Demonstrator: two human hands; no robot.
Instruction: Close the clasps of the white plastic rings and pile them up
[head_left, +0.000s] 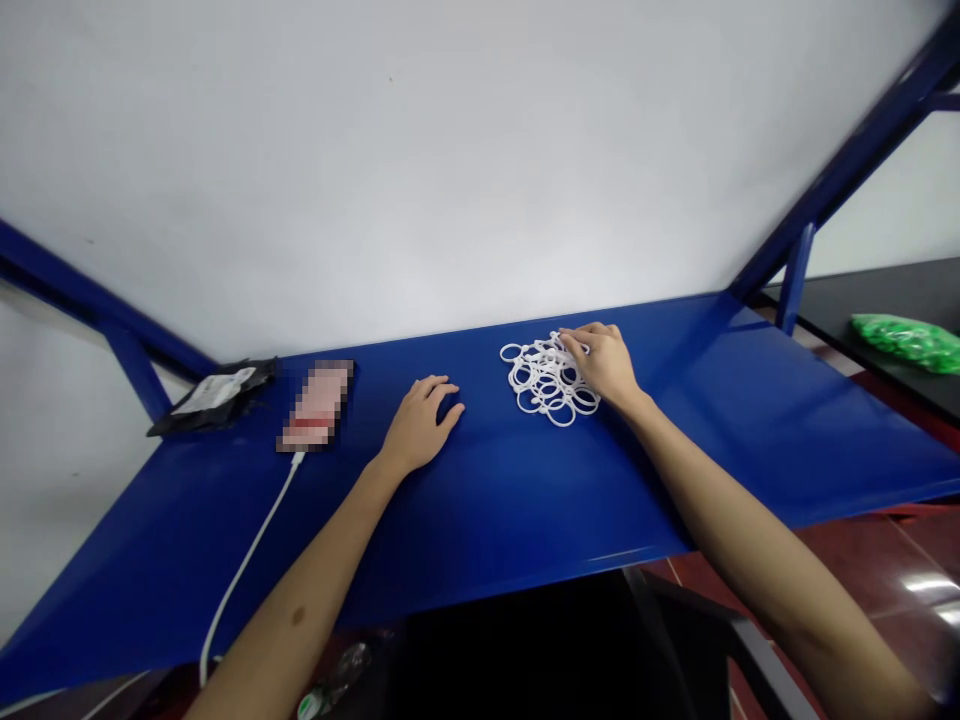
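A loose pile of thin white plastic rings (551,385), several with small knobs on them, lies on the blue tabletop right of centre. Over the pile's upper right side is my right hand (604,365), its thumb and forefinger pinched on a white ring at the top of the heap. The fingers cover part of that ring. My left hand (420,425) rests palm down on the tabletop to the left of the pile, fingers apart and holding nothing.
Left on the blue table (525,500) lie a blurred-out phone (316,405) with a white cable (247,560) and a black package (217,395). A white wall stands behind. Blue frame bars flank the table. A green bag (907,342) sits on a dark surface at right.
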